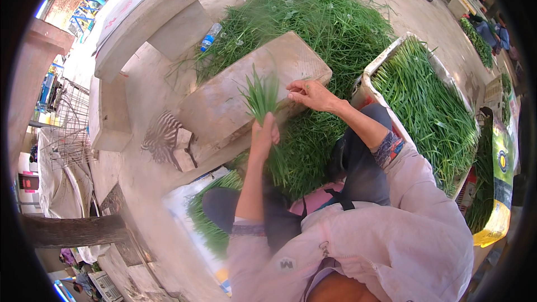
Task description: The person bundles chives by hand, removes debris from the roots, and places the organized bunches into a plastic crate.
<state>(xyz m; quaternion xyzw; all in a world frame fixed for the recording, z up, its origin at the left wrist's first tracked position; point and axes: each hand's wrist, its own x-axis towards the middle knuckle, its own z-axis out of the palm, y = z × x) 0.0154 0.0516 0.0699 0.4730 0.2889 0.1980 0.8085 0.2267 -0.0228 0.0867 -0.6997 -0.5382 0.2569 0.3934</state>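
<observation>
My left hand (265, 130) is closed around a small bunch of long flat green leaves, probably Chinese chives (261, 94), held upright over the near edge of a stone block (251, 79). To the right of the bunch, my right hand (308, 94) is raised over the block's right part, its fingers bent towards the thumb; whether a thin leaf is between them cannot be told. A large loose heap of the same greens (310, 21) lies behind the block and continues along its right side, down to my legs.
At right stands a white foam box (409, 134) full of aligned greens. A white sheet or sack (188, 214) with more greens lies lower left. A plastic bottle (211, 37), a striped cloth (162, 137) and a stone bench (168, 8) are around the block. People sit far right.
</observation>
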